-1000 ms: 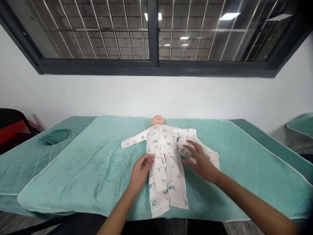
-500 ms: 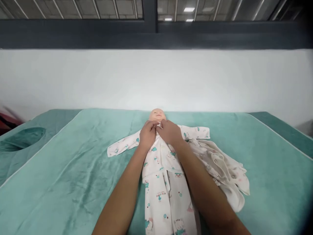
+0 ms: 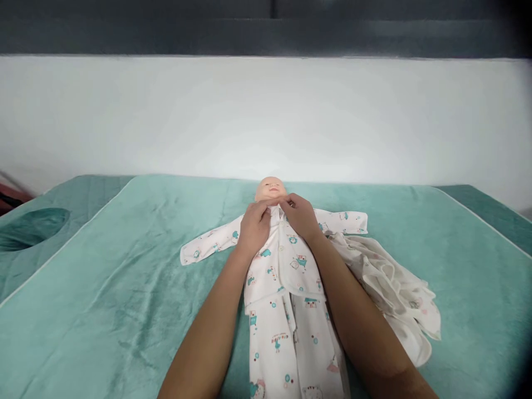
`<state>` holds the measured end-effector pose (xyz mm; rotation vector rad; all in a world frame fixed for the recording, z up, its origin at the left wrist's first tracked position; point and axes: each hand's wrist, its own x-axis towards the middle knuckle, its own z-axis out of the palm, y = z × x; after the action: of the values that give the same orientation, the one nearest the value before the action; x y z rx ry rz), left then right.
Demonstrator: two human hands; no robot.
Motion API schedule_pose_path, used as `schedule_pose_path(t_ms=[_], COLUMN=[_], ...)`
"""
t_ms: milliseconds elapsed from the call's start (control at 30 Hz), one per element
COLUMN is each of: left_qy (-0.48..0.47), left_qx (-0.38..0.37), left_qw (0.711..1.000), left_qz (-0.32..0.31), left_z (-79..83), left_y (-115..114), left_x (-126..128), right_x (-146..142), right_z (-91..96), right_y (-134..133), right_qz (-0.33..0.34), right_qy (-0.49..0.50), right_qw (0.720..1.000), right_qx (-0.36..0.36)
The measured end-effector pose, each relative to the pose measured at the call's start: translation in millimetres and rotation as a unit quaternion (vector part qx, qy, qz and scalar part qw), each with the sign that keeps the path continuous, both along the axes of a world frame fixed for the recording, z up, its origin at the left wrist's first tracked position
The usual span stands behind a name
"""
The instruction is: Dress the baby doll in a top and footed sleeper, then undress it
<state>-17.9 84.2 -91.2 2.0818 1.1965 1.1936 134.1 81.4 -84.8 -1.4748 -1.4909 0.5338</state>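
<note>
A baby doll (image 3: 270, 188) lies on its back on a teal towel (image 3: 124, 288), dressed in a white printed romper (image 3: 286, 288). My left hand (image 3: 253, 227) and my right hand (image 3: 301, 217) meet at the romper's collar just below the doll's chin. Both have their fingers pinched on the fabric at the neck opening. The romper's sleeves spread out to either side and its legs run toward me between my forearms.
A crumpled white garment (image 3: 394, 288) lies on the towel right of the doll, beside my right forearm. The padded table has a face hole (image 3: 31, 227) at the far left. A white wall stands close behind the table.
Both hands moved from the romper's waist and the loose garment up to the collar under the doll's chin. The view dropped and drew closer; the window has left the picture.
</note>
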Motion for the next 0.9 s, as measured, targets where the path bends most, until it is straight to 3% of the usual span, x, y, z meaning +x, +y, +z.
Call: schedule_pose_path(t_ms=[133,233,433,633,733,900], left_qy=[-0.046,-0.067,-0.041,-0.040,-0.034,-0.021], left_qx=[0.019,0.014,-0.004,-0.003,-0.007,0.005], left_qw=[0.999,0.997,0.996,0.996,0.996,0.997], left_qz=[-0.010,-0.028,-0.078,-0.082,-0.078,-0.074], left_z=[-0.4,0.4,5.3,5.7,6.4,7.5], left_y=[-7.5,-16.3,-28.8,-28.2,-28.9,-30.1], left_x=[-2.6,-7.5,-15.5,-14.7,-13.7,-12.3], right_x=[-2.8,-5.6,-10.5,-12.3,-7.8,6.3], right_z=[-4.8,-3.9,2.8,8.9,11.5,11.1], right_y=[-22.4,-45.3,-83.2,-83.9,-81.2,-81.8], right_qz=[-0.080,-0.092,0.010,0.005,0.030,0.118], right_qy=[0.061,0.068,-0.027,-0.149,-0.143,-0.054], right_qw=[0.993,0.990,0.999,0.989,0.989,0.992], right_qx=[0.060,0.079,0.029,-0.005,-0.003,-0.010])
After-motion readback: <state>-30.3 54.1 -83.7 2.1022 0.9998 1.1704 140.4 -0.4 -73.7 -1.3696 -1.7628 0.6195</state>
